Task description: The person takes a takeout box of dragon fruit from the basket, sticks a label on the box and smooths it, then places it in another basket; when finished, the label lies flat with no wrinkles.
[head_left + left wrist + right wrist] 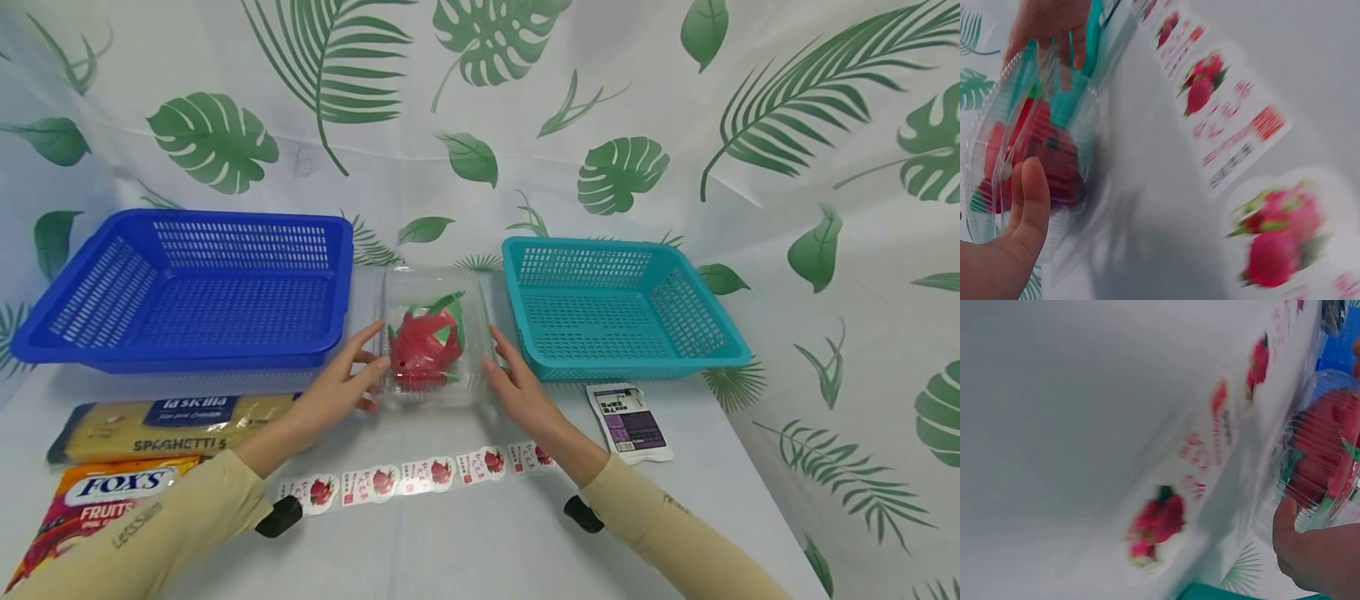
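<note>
A clear plastic clamshell box (433, 392) stands between the two hands, with a red dragon fruit with green tips (426, 342) inside it. At the box's left side the left hand (341, 392) touches it with fingers extended. From the other side the right hand (521, 392) reaches its right edge, thumb and forefinger spread along the wall. In the left wrist view, the left fingertips (1034, 172) lie against the clear plastic. The right thumb (1285, 522) is at the box's lower edge in the right wrist view.
A blue basket (217, 362) stands left and a teal basket (622, 367) right. Several dragon fruit stickers (427, 475) lie in a row in front. A spaghetti pack (180, 425) and a FOX'S candy bag (112, 500) sit at left, a white-purple pouch (628, 422) at right.
</note>
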`<state>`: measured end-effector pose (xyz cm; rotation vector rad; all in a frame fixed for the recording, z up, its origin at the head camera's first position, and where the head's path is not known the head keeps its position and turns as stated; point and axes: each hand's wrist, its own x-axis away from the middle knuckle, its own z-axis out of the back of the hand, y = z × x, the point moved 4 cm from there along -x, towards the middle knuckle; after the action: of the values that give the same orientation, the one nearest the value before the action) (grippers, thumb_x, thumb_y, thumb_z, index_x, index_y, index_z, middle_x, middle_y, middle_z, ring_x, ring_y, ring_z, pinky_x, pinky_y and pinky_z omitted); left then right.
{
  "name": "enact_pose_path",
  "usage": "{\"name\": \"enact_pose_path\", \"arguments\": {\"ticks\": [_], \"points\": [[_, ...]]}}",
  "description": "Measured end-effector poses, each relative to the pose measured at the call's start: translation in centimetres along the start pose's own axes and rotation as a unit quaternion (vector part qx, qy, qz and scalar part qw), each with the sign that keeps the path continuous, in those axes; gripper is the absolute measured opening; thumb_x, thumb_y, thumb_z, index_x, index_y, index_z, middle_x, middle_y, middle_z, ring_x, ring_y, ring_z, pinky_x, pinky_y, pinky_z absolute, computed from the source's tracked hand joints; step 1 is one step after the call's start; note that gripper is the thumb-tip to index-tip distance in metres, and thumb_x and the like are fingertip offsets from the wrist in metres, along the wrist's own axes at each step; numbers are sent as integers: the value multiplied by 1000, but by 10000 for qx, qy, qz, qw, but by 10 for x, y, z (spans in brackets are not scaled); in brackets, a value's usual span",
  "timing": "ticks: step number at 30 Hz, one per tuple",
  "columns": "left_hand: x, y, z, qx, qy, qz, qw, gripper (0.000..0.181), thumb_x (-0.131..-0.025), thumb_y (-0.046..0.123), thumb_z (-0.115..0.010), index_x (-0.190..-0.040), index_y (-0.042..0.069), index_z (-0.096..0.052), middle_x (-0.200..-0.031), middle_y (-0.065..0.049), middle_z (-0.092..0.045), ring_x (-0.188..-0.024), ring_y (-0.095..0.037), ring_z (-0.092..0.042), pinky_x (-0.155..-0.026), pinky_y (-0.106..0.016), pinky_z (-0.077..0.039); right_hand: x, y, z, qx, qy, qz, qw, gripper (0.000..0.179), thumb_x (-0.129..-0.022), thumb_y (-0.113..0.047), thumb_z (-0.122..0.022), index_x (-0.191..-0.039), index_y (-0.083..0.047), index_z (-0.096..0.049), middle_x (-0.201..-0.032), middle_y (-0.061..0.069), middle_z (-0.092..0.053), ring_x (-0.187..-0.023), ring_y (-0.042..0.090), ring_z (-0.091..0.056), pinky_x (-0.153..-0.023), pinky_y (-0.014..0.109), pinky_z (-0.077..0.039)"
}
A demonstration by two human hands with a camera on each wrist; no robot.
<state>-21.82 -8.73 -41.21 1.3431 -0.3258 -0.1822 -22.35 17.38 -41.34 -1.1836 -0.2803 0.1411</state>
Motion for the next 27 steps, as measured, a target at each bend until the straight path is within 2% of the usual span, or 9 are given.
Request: {"name": "enact_pose_path", "arguments": {"ticks": [5, 8, 11, 13, 16, 20, 22, 25, 27], "points": [[25, -9, -2, 299, 491, 276, 9980, 58, -105, 28, -47, -154, 11, -20, -128, -25, -42, -91, -34, -63, -77, -39, -56, 26, 14, 11, 350, 12, 193, 9992, 60, -103, -44, -44, -156, -36, -16, -159, 10, -22, -139, 34, -35, -108, 56, -32], [41, -18, -5, 91, 709, 548, 9959, 49, -104, 28, -49, -144, 3, -35, -120, -21, -48, -86, -28, -65, -77, -34, -55, 43, 17, 20, 699, 141, 127, 9974, 59, -103, -42, -46, -155, -33, -19, -155, 12, -32, -136, 33, -40, -107, 57, -33], [51, -25, -11, -293, 672, 633, 9953, 41, -102, 30, -53, -133, 3, -50, -108, -14, -57, -80, -21, -65, -75, -31, -53, 56, 19, 30, 1109, 375, -7, 9931, 55, -102, -37, -51, -151, -22, -31, -142, 13, -48, -127, 32, -49, -103, 53, -39], [55, -28, -16, -612, 505, 406, 9960, 36, -101, 28, -56, -127, 3, -57, -100, -11, -61, -78, -19, -64, -72, -30, -53, 62, 19, 37, 1402, 483, -26, 9889, 49, -102, -30, -54, -145, -12, -40, -129, 12, -57, -119, 30, -55, -97, 48, -46], [59, -25, -28, -1272, -70, -376, 9911, 31, -99, 24, -60, -121, 3, -62, -97, -4, -64, -79, -13, -63, -70, -28, -53, 70, 21, 46, 1765, 525, 14, 9829, 40, -99, -21, -60, -133, -1, -51, -112, 9, -62, -105, 26, -61, -87, 38, -51], [58, -12, -53, -1827, -1055, -1438, 9668, 27, -97, 19, -62, -118, 3, -65, -96, 6, -63, -84, -5, -60, -72, -24, -53, 77, 29, 58, 2202, 536, -46, 9740, 31, -94, -14, -65, -121, 0, -59, -100, 4, -63, -93, 19, -61, -76, 29, -52], [54, -5, -66, -1853, -1402, -1695, 9578, 26, -97, 18, -63, -118, 4, -66, -94, 8, -62, -85, -4, -58, -74, -24, -52, 79, 33, 62, 2370, 558, -108, 9698, 28, -92, -13, -67, -116, 0, -61, -96, 2, -63, -90, 17, -61, -73, 26, -51], [42, 2, -86, -1960, -1621, -1971, 9468, 24, -95, 18, -66, -115, 5, -68, -92, 9, -61, -84, -2, -56, -74, -23, -51, 82, 40, 62, 2478, 432, -98, 9678, 27, -89, -12, -70, -112, 1, -63, -93, 2, -63, -86, 16, -61, -70, 26, -51], [32, 3, -98, -1998, -1717, -2050, 9426, 25, -93, 17, -68, -114, 4, -69, -91, 7, -61, -83, -1, -55, -75, -22, -51, 81, 45, 60, 2529, 351, -43, 9668, 28, -88, -11, -72, -110, 3, -63, -93, 4, -64, -85, 15, -60, -71, 26, -52]]}}
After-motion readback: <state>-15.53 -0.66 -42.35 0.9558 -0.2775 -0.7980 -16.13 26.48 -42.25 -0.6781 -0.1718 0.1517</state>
